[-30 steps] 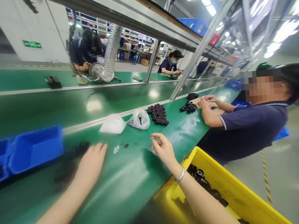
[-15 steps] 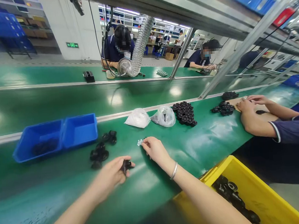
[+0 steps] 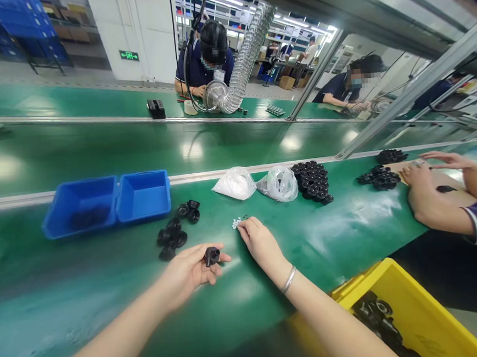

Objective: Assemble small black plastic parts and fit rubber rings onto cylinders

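My left hand (image 3: 192, 270) holds a black plastic part with a short round spout (image 3: 212, 255) between thumb and fingers, palm turned up. Fingertips of my right hand (image 3: 260, 243) are pinched together at a small pile of tiny white pieces (image 3: 236, 222) on the green bench; whether they grip one is hidden. A few tiny dark bits (image 3: 245, 217) lie beside that pile. Left of it, loose black parts (image 3: 172, 237) rest on the bench. Behind my hands stand a bag of white pieces (image 3: 235, 184) and an open clear bag (image 3: 279, 184).
Two blue bins (image 3: 143, 197) stand at the back left. Many black parts (image 3: 312, 181) are grouped right of the bags. A yellow crate (image 3: 417, 296) of black parts sits at the front right. A co-worker's hands (image 3: 424, 177) work at the far right; a metal post (image 3: 380, 96) rises behind.
The view has shifted, so the bench items appear further right. My left hand has turned the black part so its spout shows more clearly. My right fingertips stay at the white pieces.
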The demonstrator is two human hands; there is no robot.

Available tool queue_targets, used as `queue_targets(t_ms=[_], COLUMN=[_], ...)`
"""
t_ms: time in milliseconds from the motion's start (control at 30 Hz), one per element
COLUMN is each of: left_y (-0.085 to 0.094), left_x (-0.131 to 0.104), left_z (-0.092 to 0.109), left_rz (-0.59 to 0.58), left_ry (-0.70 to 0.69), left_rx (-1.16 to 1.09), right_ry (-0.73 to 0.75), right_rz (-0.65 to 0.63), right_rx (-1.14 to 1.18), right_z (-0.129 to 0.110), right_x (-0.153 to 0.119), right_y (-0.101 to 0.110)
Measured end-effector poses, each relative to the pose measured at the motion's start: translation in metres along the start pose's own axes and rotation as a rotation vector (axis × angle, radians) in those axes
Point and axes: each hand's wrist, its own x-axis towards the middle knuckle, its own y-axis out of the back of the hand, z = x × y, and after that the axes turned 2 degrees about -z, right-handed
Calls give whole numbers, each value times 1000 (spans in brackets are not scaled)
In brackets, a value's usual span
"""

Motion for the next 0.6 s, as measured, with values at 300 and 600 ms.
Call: queue_targets(t_ms=[300,600], left_y=[4,-2], left_x=[1,1], left_z=[-3,-14], left_rz=[-70,18], left_ry=[-46,-178], left_rx=[-34,250], right_ry=[-31,-166], right_rz=[11,-24], right_rx=[46,364], right_z=[0,-12], right_x=[-1,-5], right_y=[3,24])
